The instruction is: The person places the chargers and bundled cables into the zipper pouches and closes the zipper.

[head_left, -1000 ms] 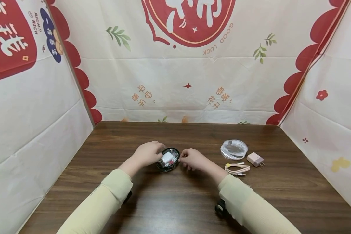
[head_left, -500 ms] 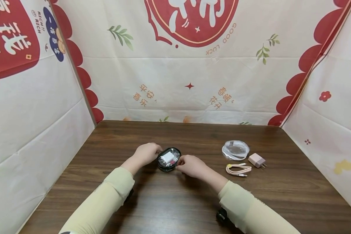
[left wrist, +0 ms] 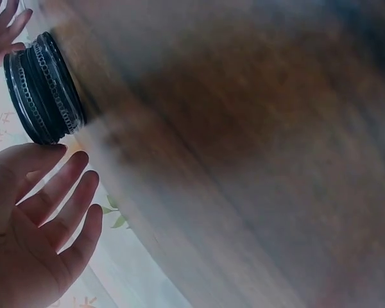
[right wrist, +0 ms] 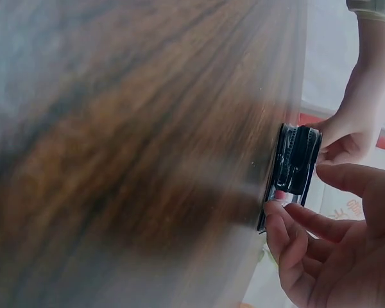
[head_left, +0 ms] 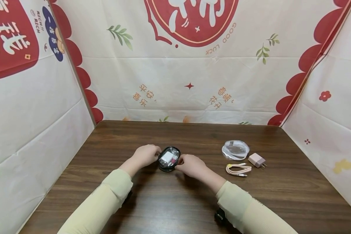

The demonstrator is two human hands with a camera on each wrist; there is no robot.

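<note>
On the table [head_left: 163,208], the case [head_left: 166,168] is kept between both hands, touched by the left hand [head_left: 146,154] with fingers spread and pinched at its edge by the right hand [head_left: 191,165], the charger [head_left: 255,159] being laid well to the right.
</note>
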